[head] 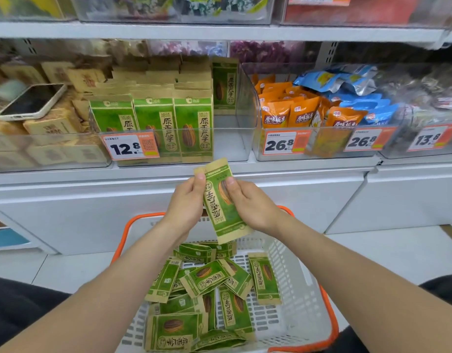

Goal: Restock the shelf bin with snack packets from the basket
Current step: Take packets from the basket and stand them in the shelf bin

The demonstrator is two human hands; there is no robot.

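While the left hand [185, 202] and right hand [254, 208] both pinch one nearly upright packet [219, 210], the bin's [232, 145] bare right front corner lies straight above.

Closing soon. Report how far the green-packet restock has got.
Done: rows of green packets stand in the shelf bin, its right front bare. In hand: left hand and right hand hold one packet above the basket. Left: many loose packets lie in it.

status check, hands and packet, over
Left hand, right hand both pinch green packet over basket. Shelf bin has room at right. Nothing blocking it.
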